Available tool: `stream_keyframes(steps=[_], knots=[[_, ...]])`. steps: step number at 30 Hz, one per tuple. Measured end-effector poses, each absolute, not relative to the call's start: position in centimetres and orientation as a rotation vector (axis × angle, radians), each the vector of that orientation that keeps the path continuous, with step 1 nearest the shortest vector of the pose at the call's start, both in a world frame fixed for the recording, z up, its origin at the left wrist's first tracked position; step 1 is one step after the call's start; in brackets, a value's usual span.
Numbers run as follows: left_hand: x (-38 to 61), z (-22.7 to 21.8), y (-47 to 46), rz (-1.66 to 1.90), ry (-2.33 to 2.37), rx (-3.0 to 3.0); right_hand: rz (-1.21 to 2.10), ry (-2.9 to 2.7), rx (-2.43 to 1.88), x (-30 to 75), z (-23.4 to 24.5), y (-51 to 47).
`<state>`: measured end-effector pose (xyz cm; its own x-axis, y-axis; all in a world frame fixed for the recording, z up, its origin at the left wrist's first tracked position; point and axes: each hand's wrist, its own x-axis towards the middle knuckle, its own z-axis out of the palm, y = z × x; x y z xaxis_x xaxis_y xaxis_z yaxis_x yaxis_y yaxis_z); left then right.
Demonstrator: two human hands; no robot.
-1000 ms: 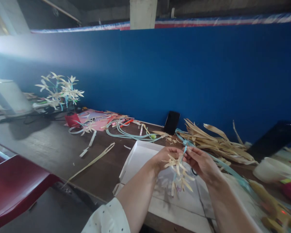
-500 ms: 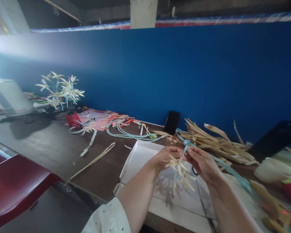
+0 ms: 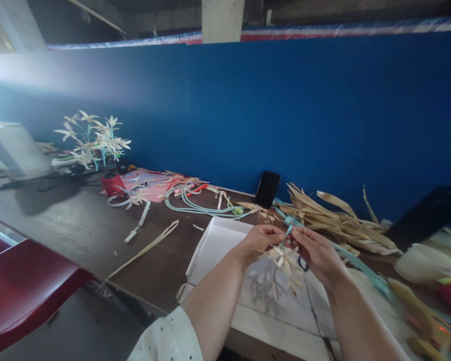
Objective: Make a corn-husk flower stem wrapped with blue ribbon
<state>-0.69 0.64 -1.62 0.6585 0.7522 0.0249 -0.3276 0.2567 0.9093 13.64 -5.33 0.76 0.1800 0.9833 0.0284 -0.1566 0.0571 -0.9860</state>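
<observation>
My left hand and my right hand meet above a white tray at the table's near edge. Both pinch a small straw flower of pale dried-leaf petals bound on a light blue strip. The fingers of each hand are closed round its stem, and the petals hang down between them. The blue strip runs off to the right across the table.
A heap of dried leaves lies behind my hands, with a black phone leaning on the blue wall. Coiled blue cord, loose strips and a bunch of finished straw flowers sit to the left. A red chair stands lower left; a white bowl at right.
The flower has been turned and drawn up between my hands; its petals hang shorter and more bunched than before. Both hands stay nearly in place.
</observation>
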Motion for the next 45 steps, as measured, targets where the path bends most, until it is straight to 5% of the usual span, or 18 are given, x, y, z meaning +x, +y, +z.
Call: stream_keyframes(steps=[45], knots=[[-0.1,-1.58,0.52,0.887,0.633,1.274,0.658,-1.075,-1.487,13.57,0.1,-5.08]])
